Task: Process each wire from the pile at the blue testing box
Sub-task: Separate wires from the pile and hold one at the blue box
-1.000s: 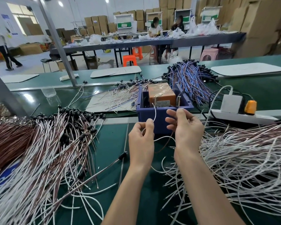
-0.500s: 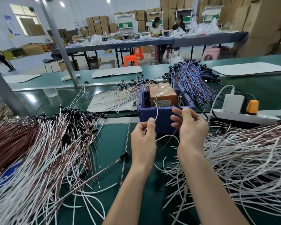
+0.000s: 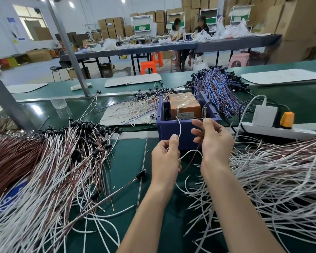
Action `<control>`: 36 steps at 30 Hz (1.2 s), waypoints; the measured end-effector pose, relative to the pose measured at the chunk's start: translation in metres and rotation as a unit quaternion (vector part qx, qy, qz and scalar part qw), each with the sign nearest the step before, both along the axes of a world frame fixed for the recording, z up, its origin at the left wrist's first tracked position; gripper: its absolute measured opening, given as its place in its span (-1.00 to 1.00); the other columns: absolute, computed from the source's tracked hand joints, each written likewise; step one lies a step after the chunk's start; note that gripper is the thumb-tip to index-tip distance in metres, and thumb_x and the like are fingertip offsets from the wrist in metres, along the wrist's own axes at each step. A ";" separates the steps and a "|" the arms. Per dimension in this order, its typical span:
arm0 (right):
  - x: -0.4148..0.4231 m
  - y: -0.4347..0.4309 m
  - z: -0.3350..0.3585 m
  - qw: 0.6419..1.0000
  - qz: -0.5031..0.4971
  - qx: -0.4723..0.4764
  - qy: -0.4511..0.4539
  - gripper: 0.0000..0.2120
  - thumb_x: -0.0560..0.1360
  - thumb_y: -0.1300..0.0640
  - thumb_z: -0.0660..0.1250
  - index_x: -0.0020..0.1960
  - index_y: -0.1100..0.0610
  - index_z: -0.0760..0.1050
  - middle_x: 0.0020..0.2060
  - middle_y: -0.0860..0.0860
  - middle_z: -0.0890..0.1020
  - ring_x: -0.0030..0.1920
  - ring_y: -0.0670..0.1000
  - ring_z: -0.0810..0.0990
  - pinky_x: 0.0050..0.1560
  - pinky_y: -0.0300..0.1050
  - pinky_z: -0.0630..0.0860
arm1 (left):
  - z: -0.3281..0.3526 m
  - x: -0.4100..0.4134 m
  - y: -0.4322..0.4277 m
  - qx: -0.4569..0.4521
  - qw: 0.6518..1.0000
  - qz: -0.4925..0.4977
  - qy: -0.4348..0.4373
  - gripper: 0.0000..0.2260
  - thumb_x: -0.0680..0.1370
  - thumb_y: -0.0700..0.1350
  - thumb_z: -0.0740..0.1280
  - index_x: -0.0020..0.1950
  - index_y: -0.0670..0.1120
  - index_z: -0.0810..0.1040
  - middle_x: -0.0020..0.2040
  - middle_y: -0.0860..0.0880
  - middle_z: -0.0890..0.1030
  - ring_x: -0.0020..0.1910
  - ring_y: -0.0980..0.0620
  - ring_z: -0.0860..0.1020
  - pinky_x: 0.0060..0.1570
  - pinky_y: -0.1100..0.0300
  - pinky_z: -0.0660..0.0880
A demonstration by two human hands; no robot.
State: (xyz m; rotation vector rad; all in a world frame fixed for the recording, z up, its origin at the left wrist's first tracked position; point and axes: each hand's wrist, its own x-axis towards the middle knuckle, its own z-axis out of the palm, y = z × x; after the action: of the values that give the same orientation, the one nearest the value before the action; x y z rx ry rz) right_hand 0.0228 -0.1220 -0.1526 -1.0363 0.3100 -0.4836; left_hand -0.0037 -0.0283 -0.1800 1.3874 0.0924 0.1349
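The blue testing box (image 3: 173, 131) stands at mid-table with an orange unit (image 3: 184, 106) inside. My left hand (image 3: 165, 157) pinches a white wire (image 3: 180, 126) whose tip reaches up to a metal post at the box's front edge. My right hand (image 3: 214, 141) pinches the wire's other, brown end right at the box's right post; the fingertips hide that tip. The wire's slack loops down between both hands. A pile of loose white wires (image 3: 274, 181) lies to the right.
A heap of white and brown wires with black caps (image 3: 49, 161) fills the left. Blue wires (image 3: 215, 92) lie behind the box, more wires on a grey board (image 3: 133, 110). A white power strip (image 3: 281, 131) with an orange plug sits on the right. A metal post (image 3: 67, 46) rises left.
Both hands have stayed at the box's front with the same wire; the white end in my left hand rose slightly toward the left post.
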 end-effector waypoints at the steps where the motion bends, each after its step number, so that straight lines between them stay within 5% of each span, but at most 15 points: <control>1: 0.000 0.000 0.000 1.000 0.001 0.000 -0.001 -0.92 0.67 0.17 0.27 0.00 0.10 0.50 -0.28 -0.04 0.74 -0.41 -0.14 0.64 -0.50 -0.32 0.46 | 0.000 0.000 0.000 -0.002 1.000 0.001 0.001 -0.76 0.67 0.03 0.27 -0.08 -0.11 0.46 -0.47 0.09 0.30 -0.54 0.13 0.22 -0.54 0.25 0.22; 36: 0.004 -0.001 0.000 1.000 0.006 -0.008 -0.003 -0.95 0.66 0.18 0.28 0.03 0.12 0.50 -0.28 -0.05 0.74 -0.41 -0.12 0.64 -0.49 -0.31 0.46 | -0.006 0.007 -0.002 -0.030 0.999 -0.008 0.014 -0.76 0.66 0.05 0.28 -0.06 -0.10 0.47 -0.49 0.11 0.32 -0.56 0.14 0.24 -0.54 0.25 0.23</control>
State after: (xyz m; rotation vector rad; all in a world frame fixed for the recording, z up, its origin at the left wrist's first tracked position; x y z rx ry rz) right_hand 0.0270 -0.1230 -0.1525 -1.0518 0.2943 -0.4793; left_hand 0.0034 -0.0300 -0.1860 1.3291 0.1080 0.0997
